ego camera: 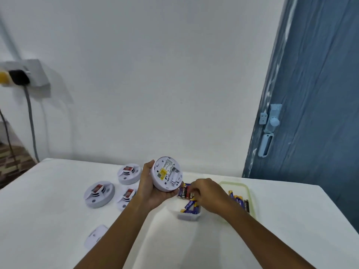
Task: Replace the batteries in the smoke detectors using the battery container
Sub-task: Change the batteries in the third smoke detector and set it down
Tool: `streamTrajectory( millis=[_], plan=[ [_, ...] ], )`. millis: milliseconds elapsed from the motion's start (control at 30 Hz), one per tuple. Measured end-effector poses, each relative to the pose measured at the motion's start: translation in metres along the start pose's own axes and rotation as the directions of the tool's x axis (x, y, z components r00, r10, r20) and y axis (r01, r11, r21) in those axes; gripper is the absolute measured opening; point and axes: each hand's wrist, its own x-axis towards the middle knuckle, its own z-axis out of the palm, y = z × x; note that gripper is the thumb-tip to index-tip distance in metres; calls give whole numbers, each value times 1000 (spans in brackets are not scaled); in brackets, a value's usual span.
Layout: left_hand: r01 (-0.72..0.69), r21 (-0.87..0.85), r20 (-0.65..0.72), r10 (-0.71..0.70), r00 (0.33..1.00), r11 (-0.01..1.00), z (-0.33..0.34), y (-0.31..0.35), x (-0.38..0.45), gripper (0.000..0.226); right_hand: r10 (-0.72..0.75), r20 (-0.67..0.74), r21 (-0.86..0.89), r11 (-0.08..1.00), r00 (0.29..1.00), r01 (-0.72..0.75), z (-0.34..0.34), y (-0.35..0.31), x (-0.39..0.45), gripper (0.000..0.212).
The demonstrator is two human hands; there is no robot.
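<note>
My left hand (151, 188) grips a round white smoke detector (166, 174) above the table, its back with a yellow label and open battery bay turned toward me. My right hand (208, 193) reaches into the clear battery container (188, 215), fingers curled around blue and gold batteries (185, 192) at its far end. More batteries (191, 207) lie loose inside the container. Its green-rimmed lid (250, 197) lies to the right with a few batteries (240, 199) on it.
Three white smoke detectors (99, 194) (129, 173) (127, 198) sit on the white table (48, 220) to the left; a fourth (96, 236) is half hidden by my left forearm. A white wall stands behind, a blue door (314, 113) at the right, a wall socket with cables (21, 76) at the left.
</note>
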Motion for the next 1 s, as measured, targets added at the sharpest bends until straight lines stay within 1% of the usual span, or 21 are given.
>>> streamTrajectory(
  millis=[100, 167, 233, 300, 333, 367, 400, 433, 467, 500, 533, 567, 600, 633, 700, 767, 833, 900, 967, 1000],
  plan=[
    [15, 13, -7, -15, 1000, 1000, -14, 15, -4, 59, -1, 185, -295, 954, 983, 57, 12, -21, 17, 38],
    [14, 4, -12, -14, 1000, 1000, -21, 20, -3, 58, -5, 266, -419, 900, 964, 120, 21, -30, 24, 31],
    [11, -5, -13, -11, 1000, 1000, -27, 23, -2, 57, 11, 306, -495, 856, 952, 149, 32, -32, 31, 23],
    [22, -8, -13, -22, 1000, 1000, -32, 26, -2, 56, 20, 337, -504, 848, 941, 162, 40, -31, 35, 19],
    [30, -9, -9, -30, 1000, 1000, -34, 28, -2, 56, 23, 338, -495, 854, 941, 158, 41, -30, 36, 14],
    [38, -8, -4, -38, 999, 999, -35, 29, -2, 56, 6, 320, -446, 883, 947, 145, 41, -27, 36, 11],
    [46, -11, 2, -46, 999, 999, -35, 31, -2, 57, 17, 279, -359, 929, 960, 88, 40, -25, 36, 20],
    [53, -18, 13, -53, 999, 998, -36, 33, -3, 57, 36, 214, -219, 976, 976, 12, 38, -22, 36, 27],
    [59, -24, 21, -59, 998, 998, -37, 34, -3, 58, 97, 143, 5, 995, 985, -99, 33, -21, 34, 29],
    [63, -28, 28, -63, 998, 998, -37, 36, -2, 59, 174, 91, 264, 945, 981, -192, 26, -22, 33, 26],
    [68, -28, 33, -67, 997, 997, -37, 37, -1, 60, 239, 64, 498, 834, 969, -239, 18, -22, 30, 21],
    [73, -24, 35, -72, 997, 997, -37, 37, 0, 61, 281, 59, 674, 696, 958, -246, 11, -22, 27, 17],
    [76, -21, 36, -75, 997, 997, -35, 38, 1, 62, 308, 81, 789, 561, 948, -250, 4, -22, 23, 15],
    [80, -21, 36, -79, 996, 997, -35, 38, 1, 63, 316, 119, 868, 427, 941, -253, -1, -23, 20, 14],
    [84, -26, 39, -83, 996, 996, -32, 37, 3, 61, 286, 217, 938, 202, 933, -280, -8, -24, 15, 17],
    [81, -22, 42, -80, 996, 997, -29, 36, 4, 60, 229, 280, 949, 78, 932, -304, -9, -24, 12, 21],
    [82, -13, 52, -81, 995, 997, -25, 34, 4, 59, 208, 283, 955, 32, 936, -295, -10, -25, 10, 22],
    [80, -20, 66, -79, 995, 997, -23, 32, 5, 57, 230, 261, 962, 23, 937, -274, -10, -26, 9, 20],
    [84, -19, 73, -82, 994, 996, -22, 31, 3, 57, 267, 225, 968, 48, 937, -246, -12, -28, 9, 18],
    [85, -16, 73, -84, 994, 996, -21, 31, 3, 57, 292, 199, 970, 80, 935, -232, -14, -29, 9, 18]
  ],
)
